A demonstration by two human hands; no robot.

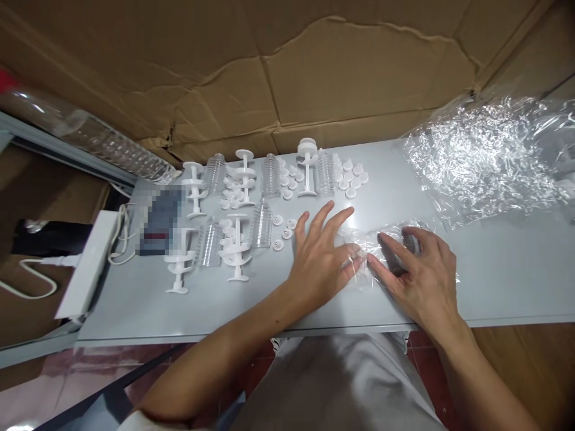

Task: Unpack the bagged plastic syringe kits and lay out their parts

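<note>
My left hand (321, 254) lies flat on the grey table (494, 281), fingers spread, its thumb side touching a small clear plastic bag (381, 242). My right hand (417, 275) rests on the same bag, fingers stretched out and pressing it down. Left of my hands lie rows of white plastic plungers (236, 248), clear ribbed tubes (261, 222) and small white caps (353, 176). A few loose caps (283, 230) sit just beyond my left fingertips.
A large crumpled clear plastic bag (489, 155) lies at the table's right back. Cardboard (314, 72) lines the wall behind. A white power strip (87, 266) with cable, a blurred dark object (162, 221) and a clear bottle (99, 143) are at the left.
</note>
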